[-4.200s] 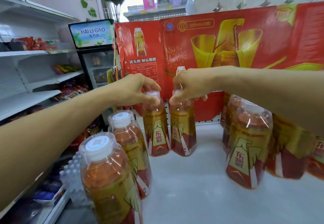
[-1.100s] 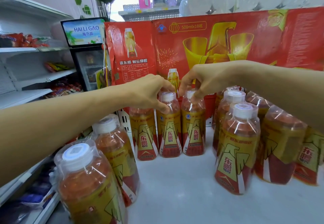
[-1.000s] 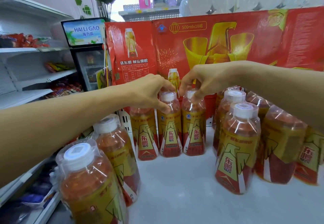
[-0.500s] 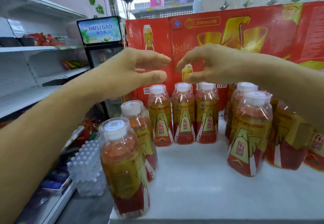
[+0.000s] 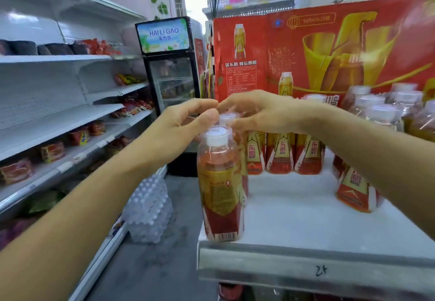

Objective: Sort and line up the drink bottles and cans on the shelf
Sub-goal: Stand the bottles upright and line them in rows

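Observation:
Amber drink bottles with red-and-gold labels and white caps stand on the white shelf [image 5: 294,220]. Two stand one behind the other at the left front: the front bottle [image 5: 220,183] and the rear bottle [image 5: 227,118], mostly hidden. My right hand [image 5: 256,114] curls its fingers and thumb round the rear bottle's cap. My left hand [image 5: 183,128] hovers beside it, just above the front bottle's cap, fingers loosely curved and holding nothing. A row of three bottles [image 5: 281,154] lines the back. A cluster of bottles [image 5: 355,183] stands at the right, partly behind my right forearm.
A big red carton [image 5: 329,48] walls the back of the shelf. The shelf's metal front edge [image 5: 306,270] is close to me. Left of the aisle are snack shelves [image 5: 77,135], a small fridge [image 5: 169,77], and a wrapped pack of water bottles [image 5: 150,209] on the floor.
Both hands left the back row of three bottles, rose, then dropped toward the two left-front bottles. My view swung left and back, bringing the shelf edge into sight.

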The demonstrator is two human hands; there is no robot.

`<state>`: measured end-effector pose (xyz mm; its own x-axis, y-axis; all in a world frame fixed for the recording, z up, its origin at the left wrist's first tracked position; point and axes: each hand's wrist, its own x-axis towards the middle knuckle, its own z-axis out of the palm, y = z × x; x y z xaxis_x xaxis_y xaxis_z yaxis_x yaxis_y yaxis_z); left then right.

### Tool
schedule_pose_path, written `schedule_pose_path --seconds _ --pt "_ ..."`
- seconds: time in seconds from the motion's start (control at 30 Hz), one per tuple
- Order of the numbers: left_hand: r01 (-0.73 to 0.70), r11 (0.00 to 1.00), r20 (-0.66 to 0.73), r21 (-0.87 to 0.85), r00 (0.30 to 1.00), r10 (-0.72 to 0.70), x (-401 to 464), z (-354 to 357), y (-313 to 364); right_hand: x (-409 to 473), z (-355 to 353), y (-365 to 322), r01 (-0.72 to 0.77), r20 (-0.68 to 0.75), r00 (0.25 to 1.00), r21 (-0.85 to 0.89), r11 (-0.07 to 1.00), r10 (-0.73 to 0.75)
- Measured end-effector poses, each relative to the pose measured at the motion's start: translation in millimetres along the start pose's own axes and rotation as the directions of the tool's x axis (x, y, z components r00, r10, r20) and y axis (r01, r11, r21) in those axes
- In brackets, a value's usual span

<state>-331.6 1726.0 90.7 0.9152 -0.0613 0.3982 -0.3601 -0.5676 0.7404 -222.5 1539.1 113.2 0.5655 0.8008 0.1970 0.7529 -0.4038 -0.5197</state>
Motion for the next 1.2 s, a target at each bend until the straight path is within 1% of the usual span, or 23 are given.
schedule_pose_path --seconds 0.07,0.13,0.23,0.33,0.4,0.47,0.57,0.6,0.67,0.7,0.73,0.77,0.83,0.87,0.9,0.97,1.0,1.03,1.07,1.13,1.2 --pt "0.026 0.993 -0.029 -0.116 0.999 -0.029 -13.9 6.3 -0.6 -1.2 9.7 3.8 -0.018 -0.026 0.999 0.053 0.998 0.019" --pt "0.045 0.987 -0.031 -0.157 0.998 -0.051 -31.5 14.0 -5.9 -4.0 17.4 7.0 -0.006 -0.066 0.998 0.119 0.993 0.014" --pt "0.100 0.993 0.021 -0.056 0.995 -0.099 -59.6 29.2 -22.6 -11.2 21.1 8.4 0.035 -0.140 0.990 0.122 0.992 -0.018" --pt "0.163 0.984 -0.041 0.068 0.986 -0.160 -71.0 43.6 -34.2 -23.3 14.8 14.5 0.027 -0.192 0.981 0.127 0.992 -0.002" --pt "0.188 0.979 -0.074 0.076 0.980 -0.182 -72.6 49.5 -36.5 -35.8 9.5 21.3 0.012 -0.217 0.976 0.112 0.994 0.012" --pt "0.200 0.978 -0.094 0.054 0.976 -0.195 -71.9 52.3 -36.8 -50.5 1.1 29.1 -0.013 -0.218 0.975 0.110 0.994 0.037" --pt "0.224 0.974 -0.119 0.030 0.968 -0.219 -72.7 57.9 -35.0 -70.8 -16.9 40.9 -0.069 -0.171 0.981 0.124 0.990 0.090" --pt "0.228 0.974 -0.128 0.022 0.966 -0.223 -72.6 60.7 -34.7 -76.2 -22.1 43.6 -0.085 -0.155 0.982 0.155 0.984 0.109" --pt "0.234 0.972 -0.143 0.005 0.962 -0.231 -71.7 66.2 -34.5 -83.1 -27.8 46.7 -0.098 -0.135 0.980 0.295 0.951 0.143" --pt "0.240 0.971 -0.147 -0.007 0.960 -0.238 -71.8 68.4 -33.6 -85.3 -27.3 45.8 -0.088 -0.126 0.982 0.368 0.926 0.143" --pt "0.247 0.969 -0.146 -0.027 0.958 -0.248 -71.5 70.2 -33.2 -87.4 -24.8 44.0 -0.082 -0.121 0.983 0.401 0.913 0.141" --pt "0.255 0.966 -0.141 -0.054 0.955 -0.260 -71.9 72.0 -32.9 -89.2 -21.3 42.9 -0.078 -0.129 0.982 0.388 0.918 0.138" --pt "0.281 0.956 -0.135 -0.089 0.947 -0.291 -73.2 80.5 -31.6 -93.4 -9.7 41.1 -0.102 -0.161 0.975 0.288 0.952 0.153" --pt "0.297 0.953 -0.166 -0.065 0.938 -0.303 -74.2 88.0 -32.1 -95.7 -1.5 40.3 -0.123 -0.190 0.966 0.252 0.960 0.174" --pt "0.312 0.950 -0.237 0.008 0.924 -0.301 -75.1 97.0 -33.5 -98.0 7.9 41.1 -0.146 -0.227 0.952 0.250 0.957 0.204" --pt "0.322 0.921 -0.391 0.217 0.894 -0.220 -75.5 113.1 -37.5 -102.8 27.8 44.9 -0.174 -0.293 0.917 0.318 0.932 0.271" --pt "0.309 0.910 -0.417 0.277 0.892 -0.176 -74.9 117.0 -40.7 -104.6 36.5 47.1 -0.184 -0.310 0.904 0.339 0.923 0.294" --pt "0.291 0.914 -0.409 0.283 0.899 -0.159 -73.2 117.0 -43.0 -106.0 43.0 48.5 -0.194 -0.324 0.895 0.336 0.922 0.307" --pt "0.272 0.932 -0.374 0.239 0.912 -0.170 -70.5 113.7 -45.7 -106.6 46.6 50.5 -0.209 -0.335 0.887 0.318 0.925 0.316" --pt "0.246 0.964 -0.254 0.100 0.943 -0.214 -64.5 102.4 -49.7 -106.3 48.2 51.9 -0.226 -0.354 0.875 0.305 0.925 0.330" --pt "0.251 0.968 -0.154 0.011 0.957 -0.247 -60.0 92.5 -52.1 -105.6 47.8 50.0 -0.223 -0.358 0.870 0.324 0.919 0.338"
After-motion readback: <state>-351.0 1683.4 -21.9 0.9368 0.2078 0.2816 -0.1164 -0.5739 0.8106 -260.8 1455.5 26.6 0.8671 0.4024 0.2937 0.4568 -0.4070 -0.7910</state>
